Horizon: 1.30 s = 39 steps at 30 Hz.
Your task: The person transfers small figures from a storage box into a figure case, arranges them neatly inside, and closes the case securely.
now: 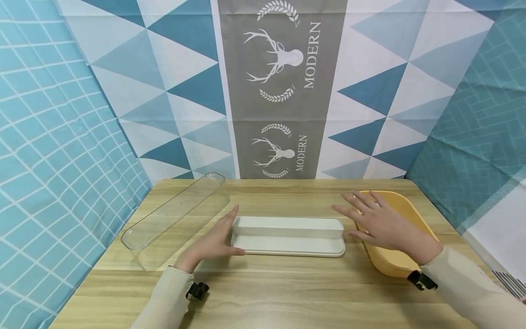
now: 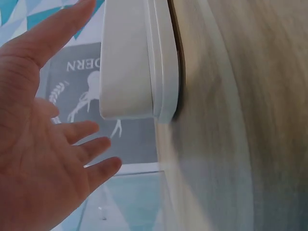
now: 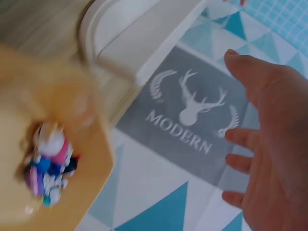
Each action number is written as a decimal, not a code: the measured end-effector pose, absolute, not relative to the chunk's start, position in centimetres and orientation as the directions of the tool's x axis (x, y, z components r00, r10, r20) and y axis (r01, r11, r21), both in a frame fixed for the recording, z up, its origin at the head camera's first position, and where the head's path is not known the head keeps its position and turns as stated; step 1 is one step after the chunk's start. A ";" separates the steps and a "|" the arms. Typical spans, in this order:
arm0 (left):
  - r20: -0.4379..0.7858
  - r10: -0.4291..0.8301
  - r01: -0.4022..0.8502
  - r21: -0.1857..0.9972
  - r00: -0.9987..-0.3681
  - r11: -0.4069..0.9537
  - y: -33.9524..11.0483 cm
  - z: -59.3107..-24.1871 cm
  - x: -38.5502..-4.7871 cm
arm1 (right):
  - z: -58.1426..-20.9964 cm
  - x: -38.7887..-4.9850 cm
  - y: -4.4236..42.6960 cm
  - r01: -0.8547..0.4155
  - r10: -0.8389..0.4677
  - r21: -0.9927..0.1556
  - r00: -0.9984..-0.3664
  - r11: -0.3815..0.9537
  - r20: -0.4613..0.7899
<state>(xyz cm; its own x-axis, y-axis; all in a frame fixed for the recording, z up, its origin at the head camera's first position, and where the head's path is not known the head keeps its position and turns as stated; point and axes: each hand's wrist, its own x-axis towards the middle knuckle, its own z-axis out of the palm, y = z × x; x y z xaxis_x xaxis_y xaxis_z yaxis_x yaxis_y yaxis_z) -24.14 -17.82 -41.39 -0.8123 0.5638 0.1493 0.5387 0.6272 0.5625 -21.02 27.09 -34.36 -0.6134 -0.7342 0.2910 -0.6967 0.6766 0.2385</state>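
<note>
The left hand (image 1: 211,243), spread wide and holding nothing, is just beside one end of a white stepped stand (image 1: 287,244), which lies between it and the right hand (image 1: 380,225). The right hand, also empty with fingers spread, hovers by the rim of a yellow bin (image 1: 407,212) containing small colourful figures (image 3: 50,163). To the left hand's left, a clear box (image 1: 176,219) sits on the wooden surface (image 1: 287,292)

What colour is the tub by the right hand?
The tub is yellow-orange; the head view shows it best.
</note>
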 end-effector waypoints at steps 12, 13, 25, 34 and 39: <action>0.050 0.524 0.376 0.753 -0.850 0.540 -18.6 -42.4 -25.4 | -33.2 -24.4 30.0 -0.736 -0.828 0.381 -0.480 0.559 0.289; 0.050 0.513 0.361 0.768 -0.857 0.529 -18.6 -42.6 -25.5 | -33.1 -24.6 30.3 -0.728 -0.830 0.397 -0.488 0.558 0.272; 0.057 0.483 0.296 0.850 -0.873 0.435 -19.1 -43.6 -26.1 | -32.3 -26.3 33.3 -0.705 -0.814 0.432 -0.563 0.563 0.141; 0.039 0.497 0.253 0.894 -0.867 0.370 -19.5 -44.0 -26.5 | -33.5 -28.1 35.3 -0.721 -0.831 0.440 -0.542 0.535 0.121; 0.035 0.503 0.249 0.897 -0.864 0.366 -19.5 -44.1 -26.5 | -34.6 -28.7 36.2 -0.705 -0.821 0.471 -0.567 0.530 0.075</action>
